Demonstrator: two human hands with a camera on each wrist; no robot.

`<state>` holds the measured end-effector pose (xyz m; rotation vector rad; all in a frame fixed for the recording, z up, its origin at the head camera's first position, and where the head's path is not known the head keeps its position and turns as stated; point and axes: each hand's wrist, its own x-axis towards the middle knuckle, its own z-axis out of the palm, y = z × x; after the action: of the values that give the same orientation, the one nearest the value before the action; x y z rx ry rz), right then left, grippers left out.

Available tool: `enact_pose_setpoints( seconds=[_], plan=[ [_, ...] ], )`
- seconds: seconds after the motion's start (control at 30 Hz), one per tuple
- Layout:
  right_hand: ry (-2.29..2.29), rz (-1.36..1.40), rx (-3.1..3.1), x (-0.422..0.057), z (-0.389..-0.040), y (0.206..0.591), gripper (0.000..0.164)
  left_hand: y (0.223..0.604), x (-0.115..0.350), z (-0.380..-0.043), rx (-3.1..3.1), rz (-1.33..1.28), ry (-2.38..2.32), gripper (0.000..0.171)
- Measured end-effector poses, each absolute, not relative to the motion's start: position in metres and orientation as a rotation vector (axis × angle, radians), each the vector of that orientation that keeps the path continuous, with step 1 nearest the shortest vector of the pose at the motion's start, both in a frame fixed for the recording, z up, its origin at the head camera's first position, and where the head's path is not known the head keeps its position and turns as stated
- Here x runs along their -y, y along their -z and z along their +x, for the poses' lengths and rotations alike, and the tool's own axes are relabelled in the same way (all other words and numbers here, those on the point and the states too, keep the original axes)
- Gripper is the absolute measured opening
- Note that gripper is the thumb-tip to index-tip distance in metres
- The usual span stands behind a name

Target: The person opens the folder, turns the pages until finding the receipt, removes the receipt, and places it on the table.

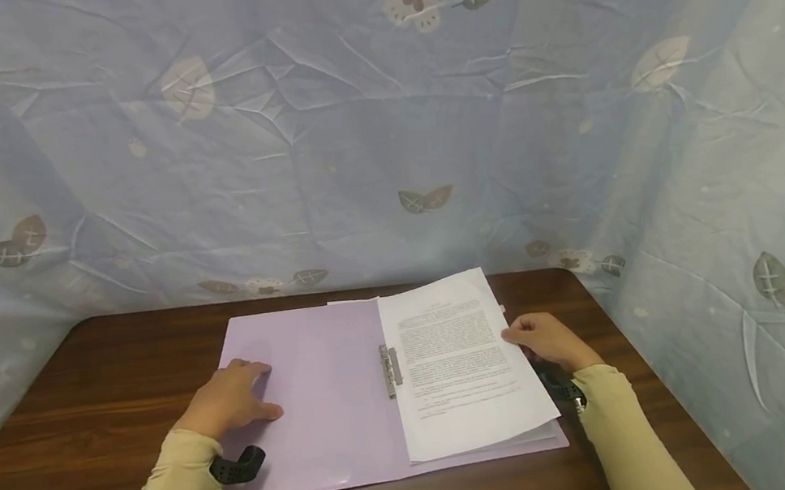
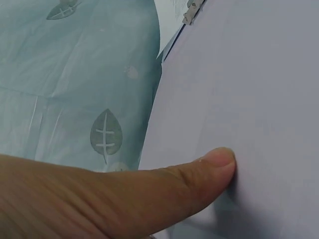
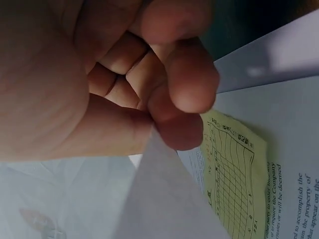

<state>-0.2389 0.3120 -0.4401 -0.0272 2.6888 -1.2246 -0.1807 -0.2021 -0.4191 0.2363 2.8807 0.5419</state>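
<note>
A lilac folder (image 1: 333,416) lies spread flat on the table, with a metal clip (image 1: 388,372) along its fold. Printed sheets (image 1: 460,351) cover its right half. My right hand (image 1: 550,340) pinches the right edge of the top sheet between thumb and fingers, and that sheet is lifted a little. Beneath it, the right wrist view shows a yellow slip (image 3: 239,174) with a printed grid, lying on another printed page (image 3: 294,149). My left hand (image 1: 231,400) rests on the folder's left cover, thumb and fingers spread apart.
The dark wooden table (image 1: 89,405) extends around the folder. A pale blue curtain (image 1: 324,163) with leaf prints hangs behind the table and along both sides. Black bands (image 1: 238,466) are worn on both wrists.
</note>
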Motion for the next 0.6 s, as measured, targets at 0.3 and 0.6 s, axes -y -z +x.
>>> enact_pose_setpoints(
  seconds=[0.3,0.6],
  plan=[
    [1.241,-0.022,-2.675,-0.3172,-0.2394,0.4454,0.021,0.4187,0.2008,-0.1806,-2.847,0.26,-0.51,0.079],
    [1.288,-0.035,-2.638,-0.3212,-0.2409,0.4408,0.023,0.417,0.1986,-0.1804,-2.85,0.277,-0.504,0.079]
  ],
)
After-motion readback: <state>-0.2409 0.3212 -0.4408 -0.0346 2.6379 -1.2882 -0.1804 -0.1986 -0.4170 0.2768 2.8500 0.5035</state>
